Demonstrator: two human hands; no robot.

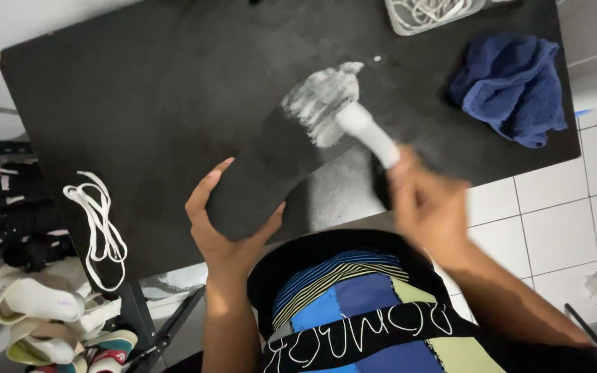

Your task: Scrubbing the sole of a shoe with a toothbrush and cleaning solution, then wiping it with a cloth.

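Clear tub (pixel 431 15) of white laces; left hand (pixel 224 224) gripping black insole (pixel 278 166); right hand (pixel 426 204) clenching white brush (pixel 367 131); black table (pixel 139 103), white tiled floor (pixel 554 214).

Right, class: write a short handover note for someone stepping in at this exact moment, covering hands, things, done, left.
Left hand: grips the heel end of the black insole on the black table.
Right hand: holds a white brush, blurred, at the toe end.
Done: white foam covers the toe area.
Left: the heel half shows no foam.
Nearby: blue towel, loose white laces.
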